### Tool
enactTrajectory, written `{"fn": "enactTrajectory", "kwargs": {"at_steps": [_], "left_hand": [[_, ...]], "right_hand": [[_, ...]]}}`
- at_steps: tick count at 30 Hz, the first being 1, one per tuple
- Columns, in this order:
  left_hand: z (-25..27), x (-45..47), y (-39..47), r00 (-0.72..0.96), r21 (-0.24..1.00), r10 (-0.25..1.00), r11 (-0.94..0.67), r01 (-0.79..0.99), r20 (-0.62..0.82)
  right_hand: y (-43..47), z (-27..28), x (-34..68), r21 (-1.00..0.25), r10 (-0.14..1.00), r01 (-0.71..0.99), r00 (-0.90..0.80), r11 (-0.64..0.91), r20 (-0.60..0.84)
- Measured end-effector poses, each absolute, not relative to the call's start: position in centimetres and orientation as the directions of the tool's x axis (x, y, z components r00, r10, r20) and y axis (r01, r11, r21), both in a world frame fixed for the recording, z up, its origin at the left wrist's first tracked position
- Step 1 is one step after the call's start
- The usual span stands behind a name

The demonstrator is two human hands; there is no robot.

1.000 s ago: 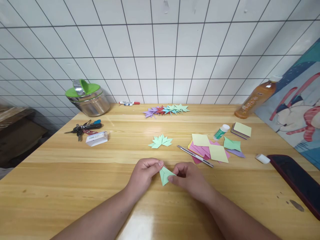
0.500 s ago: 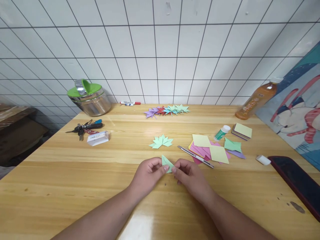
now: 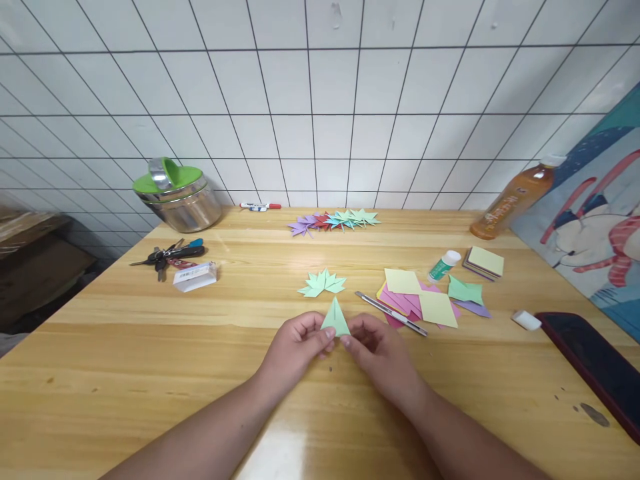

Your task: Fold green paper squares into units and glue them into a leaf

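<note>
A light green folded paper triangle [image 3: 335, 320] points away from me, with a crease or slit down its middle. My left hand [image 3: 303, 340] pinches its lower left corner between thumb and fingers. At the lower right corner, my right hand [image 3: 379, 348] grips it the same way. Just beyond lies a fan of pointed light green folded paper pieces [image 3: 323, 283]. To the right, a utility knife [image 3: 391, 313] rests slantwise by pink and yellow paper sheets [image 3: 439, 309].
Along the wall are purple, red, blue and green folded papers [image 3: 334, 222] and markers [image 3: 261, 207]. Left: a steel pot [image 3: 187, 207], keys [image 3: 173, 253], a small white box [image 3: 195, 276]. Right: a glue stick [image 3: 444, 266], paper stack [image 3: 484, 262], eraser [image 3: 527, 320], bottle [image 3: 513, 200], phone [image 3: 595, 367].
The green paper has turned in my fingers; its tip, formerly leaning to the left, now points straight away from me. Both hands have barely moved.
</note>
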State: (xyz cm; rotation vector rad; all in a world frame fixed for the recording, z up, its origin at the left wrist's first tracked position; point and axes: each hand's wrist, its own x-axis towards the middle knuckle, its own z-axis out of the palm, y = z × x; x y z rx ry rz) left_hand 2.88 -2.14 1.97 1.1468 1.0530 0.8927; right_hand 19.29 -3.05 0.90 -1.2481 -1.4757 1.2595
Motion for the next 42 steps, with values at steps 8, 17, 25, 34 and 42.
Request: {"fn": "enactTrajectory", "kwargs": {"at_steps": [8,17,25,34,42], "left_hand": [[1.5,1.9,-1.8,0.375,0.968,0.91,0.23,-0.103,-0.177],[1.6,1.9,-1.8,0.393,0.952,0.895,0.28,-0.127,-0.21],[1.7,2.5,-2.0,0.314,0.967,0.925,0.246,-0.063,-0.215],[1.8,2.8,-2.3,0.254,0.972,0.939,0.221,0.075,-0.233],[1.3,2.7,-2.6,0.274,0.984,0.953,0.092,0.155,-0.132]], "right_hand": [[-3.4,1.9,20.0,-0.676,0.767,0.401,-0.495,0.618,0.407],[-3.1,1.7,20.2,-0.612,0.782,0.488,-0.368,0.622,0.502],[-3.4,1.4,20.1,-0.85,0.903,0.329,-0.274,0.411,0.331],[-3.3,1.5,19.4,-0.981,0.981,0.142,-0.159,0.132,0.109],[-2.5,0.9,19.6,-0.998,0.976,-0.004,-0.211,-0.059,-0.057]]}}
